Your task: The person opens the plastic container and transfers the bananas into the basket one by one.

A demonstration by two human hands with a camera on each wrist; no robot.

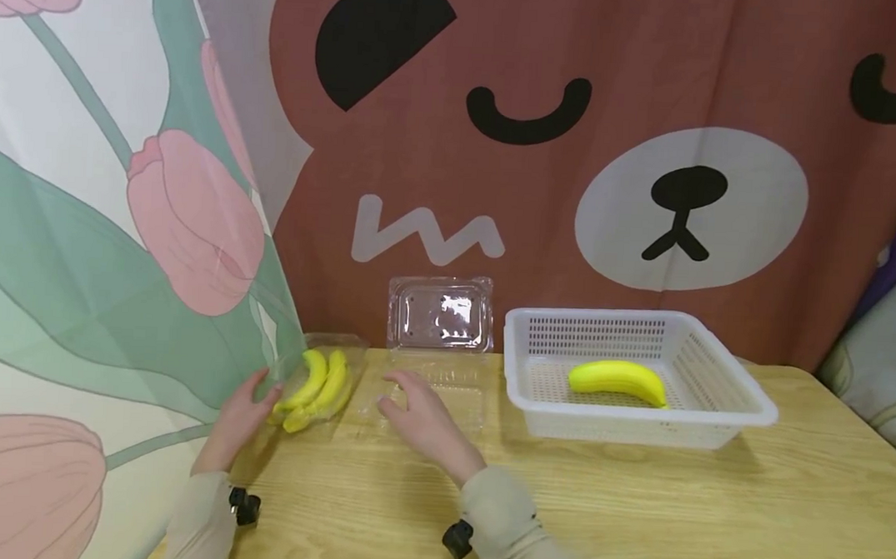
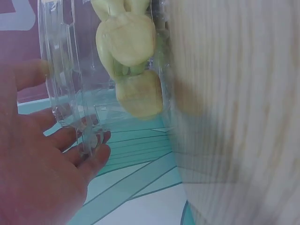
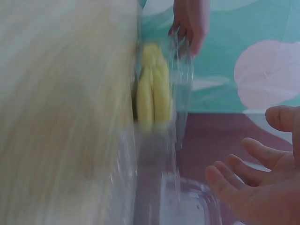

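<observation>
In the head view my left hand is at the left side of a clear plastic clamshell box. Yellow bananas lie inside it. The left wrist view shows those fingers, loosely extended, touching the box's edge and clasp; the clear plastic partly covers the fingertips. My right hand hovers over a second clear clamshell box, fingers spread and holding nothing. This box has its lid standing up at the back, and part of its base is hidden by the hand.
A white perforated basket stands to the right on the wooden table, with one banana in it. Behind the table hangs a brown bear-patterned curtain; a tulip-patterned one borders the left side.
</observation>
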